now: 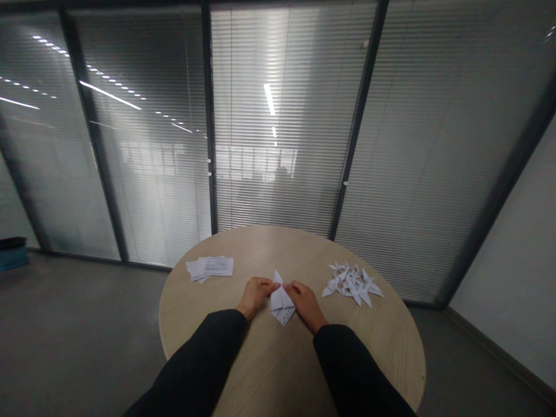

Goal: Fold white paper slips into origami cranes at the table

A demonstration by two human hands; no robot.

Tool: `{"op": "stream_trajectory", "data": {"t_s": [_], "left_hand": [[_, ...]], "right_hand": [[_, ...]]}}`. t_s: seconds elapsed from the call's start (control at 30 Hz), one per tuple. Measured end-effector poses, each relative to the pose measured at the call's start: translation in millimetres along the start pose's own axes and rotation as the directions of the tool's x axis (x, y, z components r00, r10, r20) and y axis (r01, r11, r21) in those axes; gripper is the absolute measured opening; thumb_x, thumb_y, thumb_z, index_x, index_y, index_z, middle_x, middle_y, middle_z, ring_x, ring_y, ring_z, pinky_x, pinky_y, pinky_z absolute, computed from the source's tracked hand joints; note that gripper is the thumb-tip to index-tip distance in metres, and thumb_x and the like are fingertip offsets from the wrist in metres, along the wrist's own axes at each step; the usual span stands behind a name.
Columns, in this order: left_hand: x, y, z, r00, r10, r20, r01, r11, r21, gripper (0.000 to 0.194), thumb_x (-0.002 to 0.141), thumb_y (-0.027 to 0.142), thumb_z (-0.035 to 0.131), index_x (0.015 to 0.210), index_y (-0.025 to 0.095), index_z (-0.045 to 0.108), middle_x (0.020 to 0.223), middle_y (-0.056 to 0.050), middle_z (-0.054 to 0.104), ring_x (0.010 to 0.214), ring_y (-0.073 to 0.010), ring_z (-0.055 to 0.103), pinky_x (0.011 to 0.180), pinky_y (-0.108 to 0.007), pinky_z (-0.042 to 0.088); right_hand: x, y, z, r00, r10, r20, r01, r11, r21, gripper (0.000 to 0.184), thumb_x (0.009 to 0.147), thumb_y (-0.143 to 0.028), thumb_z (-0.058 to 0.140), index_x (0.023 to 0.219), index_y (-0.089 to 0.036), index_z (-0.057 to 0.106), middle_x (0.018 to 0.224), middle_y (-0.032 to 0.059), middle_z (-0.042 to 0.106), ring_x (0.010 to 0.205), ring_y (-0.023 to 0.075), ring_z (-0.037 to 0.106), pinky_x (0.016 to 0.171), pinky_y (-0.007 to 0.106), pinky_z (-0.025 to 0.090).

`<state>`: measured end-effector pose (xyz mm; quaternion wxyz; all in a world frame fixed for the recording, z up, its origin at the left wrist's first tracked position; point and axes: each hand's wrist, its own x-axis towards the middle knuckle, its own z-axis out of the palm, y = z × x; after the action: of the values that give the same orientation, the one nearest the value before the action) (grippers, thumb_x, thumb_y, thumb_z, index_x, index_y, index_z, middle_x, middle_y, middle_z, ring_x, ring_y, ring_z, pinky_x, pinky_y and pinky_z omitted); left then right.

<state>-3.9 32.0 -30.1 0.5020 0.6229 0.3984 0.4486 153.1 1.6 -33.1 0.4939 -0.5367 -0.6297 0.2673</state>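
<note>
Folded paper (281, 300) lies on the table (264, 362), left hand (257, 294) and right hand (306, 303) pinching its edges; the fold needs creasing.

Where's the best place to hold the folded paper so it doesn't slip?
Hold the folded paper near its top point, coming from both sides, just where the left hand and right hand are now. It's a narrow, pointed shape, so the sides near the top are easy to pinch. It seems to lie flat on the table, so lifting from underneath would probably be harder.
</note>
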Motion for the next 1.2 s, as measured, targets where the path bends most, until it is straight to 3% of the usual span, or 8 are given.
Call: {"op": "stream_trajectory", "data": {"t_s": [0.07, 0.17, 0.3, 0.5, 1.0, 1.2], "left_hand": [[-1, 0, 0.9, 0.998, -0.021, 0.053, 0.020, 1.000, 0.015, 0.051, 0.052, 0.061, 0.069, 0.057, 0.011, 0.066, 0.050, -0.001, 0.053, 0.049, -0.0104, 0.044, 0.050, -0.023, 0.032], [-5, 1, 3.2, 0.985, -0.037, 0.166, 0.031, 0.999, 0.037, 0.048, 0.054, 0.058, 0.069, 0.054, 0.011, 0.065, 0.048, 0.001, 0.050, 0.047, -0.0091, 0.040, 0.048, -0.023, 0.029], [-8, 1, 5.4, 0.975, -0.029, 0.220, 0.017, 0.998, 0.057, 0.044, 0.055, 0.054, 0.069, 0.051, 0.011, 0.063, 0.044, 0.005, 0.041, 0.045, -0.0067, 0.031, 0.048, -0.023, 0.023], [-4, -5, 2.5, 0.967, -0.025, 0.252, -0.011, 0.990, 0.142, 0.043, 0.059, 0.053, 0.068, 0.057, 0.010, 0.067, 0.045, 0.005, 0.042, 0.047, -0.0069, 0.028, 0.048, -0.023, 0.020], [-10, 11, 2.3, 0.954, -0.102, 0.281, 0.030, 0.968, 0.249, 0.045, 0.055, 0.053, 0.069, 0.064, 0.009, 0.070, 0.052, 0.001, 0.054, 0.052, -0.0102, 0.042, 0.052, -0.024, 0.029], [-8, 6, 3.5, 0.968, -0.070, 0.239, 0.015, 0.975, 0.222, 0.043, 0.056, 0.054, 0.068, 0.052, 0.011, 0.063, 0.043, 0.006, 0.039, 0.046, -0.0070, 0.031, 0.048, -0.024, 0.022]], "right_hand": [[1, -1, -1, 0.999, 0.039, -0.038, -0.035, 0.995, 0.095, 0.038, 0.071, -0.056, 0.057, 0.070, -0.018, 0.062, 0.065, 0.0023, 0.062, 0.060, 0.0166, 0.055, 0.056, 0.026, 0.040], [1, -3, -2, 0.999, 0.045, 0.007, -0.046, 0.968, 0.247, 0.042, 0.064, -0.055, 0.064, 0.079, -0.016, 0.064, 0.074, 0.0054, 0.065, 0.068, 0.0190, 0.058, 0.061, 0.027, 0.044], [-1, -7, -1, 0.995, 0.006, 0.104, -0.033, 0.966, 0.256, 0.042, 0.061, -0.053, 0.069, 0.076, -0.013, 0.069, 0.072, 0.0066, 0.068, 0.071, 0.0216, 0.061, 0.065, 0.030, 0.045], [-3, -9, -1, 0.999, 0.030, 0.046, -0.038, 0.980, 0.195, 0.037, 0.063, -0.051, 0.067, 0.060, -0.015, 0.068, 0.063, 0.0057, 0.067, 0.064, 0.0204, 0.060, 0.061, 0.029, 0.044], [-4, -6, -1, 0.998, 0.057, -0.008, -0.053, 0.966, 0.253, 0.037, 0.070, -0.048, 0.060, 0.063, -0.014, 0.071, 0.057, 0.0042, 0.065, 0.056, 0.0171, 0.057, 0.053, 0.026, 0.040], [-2, -9, -1, 0.999, 0.043, 0.034, -0.051, 0.956, 0.290, 0.038, 0.065, -0.050, 0.065, 0.072, -0.014, 0.072, 0.071, 0.0062, 0.069, 0.067, 0.0199, 0.060, 0.060, 0.027, 0.044]]}}
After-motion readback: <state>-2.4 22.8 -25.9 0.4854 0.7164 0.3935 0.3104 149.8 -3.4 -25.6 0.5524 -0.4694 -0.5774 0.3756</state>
